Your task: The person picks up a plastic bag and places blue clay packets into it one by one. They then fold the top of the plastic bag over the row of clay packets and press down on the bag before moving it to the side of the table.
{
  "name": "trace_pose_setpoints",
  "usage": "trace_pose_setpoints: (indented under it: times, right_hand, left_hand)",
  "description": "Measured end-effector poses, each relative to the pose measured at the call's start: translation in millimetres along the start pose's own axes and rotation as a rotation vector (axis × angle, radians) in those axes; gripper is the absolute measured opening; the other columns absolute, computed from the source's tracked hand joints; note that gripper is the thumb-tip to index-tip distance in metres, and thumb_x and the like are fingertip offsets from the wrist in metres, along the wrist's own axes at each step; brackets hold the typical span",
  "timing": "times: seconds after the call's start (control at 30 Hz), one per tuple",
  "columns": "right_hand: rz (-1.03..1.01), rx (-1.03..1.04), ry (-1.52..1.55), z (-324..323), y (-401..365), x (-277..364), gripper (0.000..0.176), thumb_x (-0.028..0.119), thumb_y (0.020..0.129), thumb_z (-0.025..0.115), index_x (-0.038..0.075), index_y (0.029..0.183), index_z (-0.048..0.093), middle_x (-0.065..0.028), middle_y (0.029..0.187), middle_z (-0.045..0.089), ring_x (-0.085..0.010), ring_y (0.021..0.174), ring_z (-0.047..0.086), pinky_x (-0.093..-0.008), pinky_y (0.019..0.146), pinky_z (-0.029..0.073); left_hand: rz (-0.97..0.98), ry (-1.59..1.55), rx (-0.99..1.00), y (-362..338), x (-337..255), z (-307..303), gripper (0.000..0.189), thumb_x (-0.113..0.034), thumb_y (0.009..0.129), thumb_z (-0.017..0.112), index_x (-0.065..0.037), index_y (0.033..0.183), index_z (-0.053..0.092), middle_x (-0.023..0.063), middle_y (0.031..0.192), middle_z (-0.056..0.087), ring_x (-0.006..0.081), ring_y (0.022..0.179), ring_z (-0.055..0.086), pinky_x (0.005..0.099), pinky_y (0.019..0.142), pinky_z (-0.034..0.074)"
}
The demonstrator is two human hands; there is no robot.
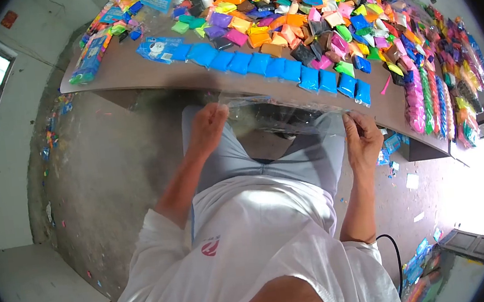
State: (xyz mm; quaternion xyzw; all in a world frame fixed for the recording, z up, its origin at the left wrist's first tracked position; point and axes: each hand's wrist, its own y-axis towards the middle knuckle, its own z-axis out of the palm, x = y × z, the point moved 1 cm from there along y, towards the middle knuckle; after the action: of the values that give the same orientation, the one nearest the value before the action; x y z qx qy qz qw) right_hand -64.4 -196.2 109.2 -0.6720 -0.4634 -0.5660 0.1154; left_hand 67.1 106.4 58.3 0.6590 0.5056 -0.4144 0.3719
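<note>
A clear plastic bag (286,124) is stretched between my two hands, just below the table's near edge and above my lap. My left hand (209,129) pinches its left end, the fingers curled in. At the other end my right hand (362,137) grips it between thumb and fingers. On the table just beyond lies a row of small blue packets (257,64), running from upper left to lower right. A blue printed card packet (160,49) with a white cartoon figure sits at the row's left end.
A big heap of colourful small packets (292,13) covers the far part of the table (145,72). Long filled bags (425,99) line the right side, and a filled blue packet (88,60) lies at the left corner. Scraps litter the floor (109,182).
</note>
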Motion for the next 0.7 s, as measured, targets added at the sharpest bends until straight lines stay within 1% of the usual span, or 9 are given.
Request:
trace_pose_setpoints:
  times: [0.13,0.2,0.23,0.33,0.4,0.53,0.6,0.63,0.7]
  right_hand:
    - [-0.151,0.074,-0.053,-6.8,0.8,-6.5,0.011,0.005,0.083,0.071,-0.003,0.09,0.067,-0.0041,0.079,0.061,-0.0093,0.066,0.051,-0.0226,0.061,0.042]
    - [-0.176,0.267,-0.16,-11.2,2.3,2.0,0.01,0.003,0.081,0.071,-0.002,0.09,0.067,-0.0054,0.078,0.061,-0.0108,0.064,0.051,-0.0243,0.06,0.042]
    - [-0.179,0.269,-0.156,-9.6,2.5,3.1,0.01,0.003,0.081,0.071,-0.002,0.09,0.067,-0.0054,0.078,0.061,-0.0108,0.064,0.051,-0.0243,0.06,0.042]
    - [-0.1,0.292,-0.069,-4.8,4.1,-0.1,0.008,0.004,0.084,0.069,-0.002,0.089,0.068,-0.004,0.078,0.062,-0.0107,0.064,0.049,-0.0258,0.059,0.042]
    - [0.31,0.345,0.027,-2.9,8.0,-18.8,0.013,0.01,0.083,0.072,-0.001,0.09,0.07,-0.0039,0.08,0.065,-0.0116,0.065,0.053,-0.0276,0.061,0.044]
    - [0.324,0.531,-0.292,-17.3,10.4,-31.7,0.03,0.02,0.082,0.076,0.001,0.102,0.069,-0.0075,0.093,0.068,-0.0154,0.079,0.06,-0.029,0.072,0.048]
    - [0.05,0.258,-0.122,-29.0,11.0,-36.6,0.048,0.025,0.078,0.079,0.001,0.116,0.064,-0.0136,0.111,0.066,-0.0247,0.098,0.062,-0.0343,0.087,0.047]
    - [0.05,0.259,-0.124,-30.5,13.8,-16.4,0.048,0.025,0.078,0.079,0.001,0.116,0.064,-0.0136,0.111,0.066,-0.0247,0.098,0.062,-0.0343,0.087,0.047]
    - [-0.322,0.039,-0.408,-35.0,20.5,35.9,0.06,0.031,0.076,0.079,-0.001,0.122,0.059,-0.017,0.12,0.061,-0.0321,0.109,0.059,-0.0386,0.096,0.044]
  left_hand:
    - [0.042,0.081,0.006,-0.8,-1.9,-4.4,0.033,-0.032,0.092,0.059,-0.001,0.08,0.056,0.0034,0.065,0.05,0.0096,0.064,0.044,0.0308,0.057,0.039]
    - [0.019,0.092,0.023,-3.3,-0.2,-6.8,0.028,-0.029,0.091,0.062,-0.001,0.091,0.062,-0.0016,0.076,0.057,0.0077,0.07,0.048,0.0267,0.063,0.042]
    - [0.019,0.094,0.018,-3.4,0.2,-7.6,0.028,-0.029,0.091,0.062,-0.001,0.091,0.062,-0.0016,0.076,0.057,0.0077,0.07,0.048,0.0267,0.063,0.042]
    - [0.033,0.019,0.027,-3.6,3.8,-8.7,0.021,-0.023,0.092,0.063,-0.002,0.091,0.063,-0.0009,0.077,0.058,0.0072,0.072,0.049,0.0259,0.066,0.043]
    - [0.048,0.063,0.059,-2.2,4.5,-10.9,0.019,-0.022,0.093,0.062,-0.003,0.095,0.065,-0.0006,0.078,0.058,0.0069,0.074,0.05,0.0248,0.068,0.044]
    - [0.215,0.041,-0.073,-7.8,-14.9,-7.1,0.018,-0.019,0.091,0.062,-0.001,0.094,0.065,0.0082,0.078,0.063,0.0146,0.072,0.059,0.029,0.062,0.048]
    - [0.272,0.065,-0.095,-9.7,-19.9,-6.3,0.017,-0.017,0.089,0.063,-0.001,0.093,0.065,0.01,0.082,0.064,0.0165,0.074,0.06,0.0299,0.061,0.049]
    - [0.27,0.063,-0.094,-10.9,-21.4,-6.2,0.017,-0.017,0.089,0.063,-0.001,0.093,0.065,0.01,0.082,0.064,0.0165,0.074,0.06,0.0299,0.061,0.049]
    - [0.259,0.113,-0.011,-12.0,-24.6,-3.8,0.015,-0.015,0.088,0.063,-0.001,0.092,0.065,0.0103,0.084,0.065,0.0183,0.077,0.062,0.0312,0.06,0.05]
